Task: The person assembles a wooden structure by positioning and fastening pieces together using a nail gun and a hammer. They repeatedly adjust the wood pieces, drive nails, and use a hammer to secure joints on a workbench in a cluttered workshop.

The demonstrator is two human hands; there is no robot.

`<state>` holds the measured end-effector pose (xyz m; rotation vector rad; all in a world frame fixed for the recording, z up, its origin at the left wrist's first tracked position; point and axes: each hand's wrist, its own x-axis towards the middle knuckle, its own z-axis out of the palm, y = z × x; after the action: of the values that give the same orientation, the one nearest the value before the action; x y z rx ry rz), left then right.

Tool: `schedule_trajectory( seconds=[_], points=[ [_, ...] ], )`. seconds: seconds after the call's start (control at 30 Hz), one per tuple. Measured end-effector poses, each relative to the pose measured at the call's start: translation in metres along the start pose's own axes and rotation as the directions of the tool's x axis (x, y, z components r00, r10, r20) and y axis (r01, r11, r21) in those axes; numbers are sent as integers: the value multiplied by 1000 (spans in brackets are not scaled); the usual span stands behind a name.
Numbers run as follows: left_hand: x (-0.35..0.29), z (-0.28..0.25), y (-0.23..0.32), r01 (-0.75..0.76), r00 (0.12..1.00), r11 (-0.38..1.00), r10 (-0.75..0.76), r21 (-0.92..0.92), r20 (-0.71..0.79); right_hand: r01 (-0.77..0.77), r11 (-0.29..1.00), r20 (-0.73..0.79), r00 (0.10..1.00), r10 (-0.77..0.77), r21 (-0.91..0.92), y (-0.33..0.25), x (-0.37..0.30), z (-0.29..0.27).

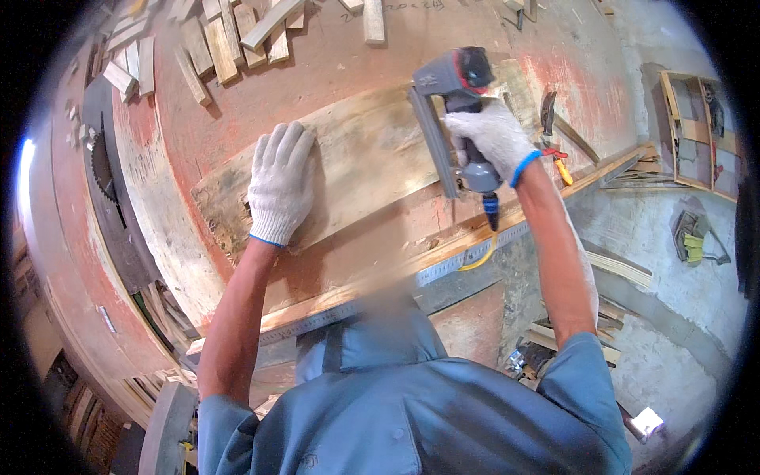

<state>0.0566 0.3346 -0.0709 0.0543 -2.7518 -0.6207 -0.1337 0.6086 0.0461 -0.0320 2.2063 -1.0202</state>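
Note:
My left hand, in a white knitted glove with a blue cuff edge, lies flat near the left end of a wide, pale wooden board, its fingers stretched out together. The board rests slantwise on the reddish, worn worktable. My right hand, gloved the same way, is wrapped round the handle of a grey and black nail gun over the board's right part. A blue fitting and a yellow air hose hang from its handle. Whether the gun's nose touches the board, I cannot tell.
Several short wood strips lie at the far left. A toothed saw blade stands up in a slot at left. A measuring strip runs along the near edge. A red-and-yellow-handled tool lies at right; a wooden frame stands beyond.

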Motion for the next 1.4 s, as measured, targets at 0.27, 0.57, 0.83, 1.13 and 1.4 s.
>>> schedule_trajectory(
  seconds=[0.27,0.57,0.83,1.13,1.4],
  points=[
    [-8,4,-7,-5,998,999,3,-47,-58,88,976,-55,993,-101,-199,-19,-4,52],
    [-5,0,-6,5,1000,997,-7,-74,-26,117,939,-6,992,-125,-323,-20,-18,37],
    [-6,2,4,42,998,999,-42,-8,-42,-197,709,-427,890,-160,-677,138,-9,-179],
    [-3,15,8,144,990,961,-137,235,-43,-528,600,-669,743,-15,-600,276,35,-322],
    [-57,-22,10,599,801,736,-563,315,-206,-35,511,-337,790,-513,-859,290,58,-292]
  ],
)
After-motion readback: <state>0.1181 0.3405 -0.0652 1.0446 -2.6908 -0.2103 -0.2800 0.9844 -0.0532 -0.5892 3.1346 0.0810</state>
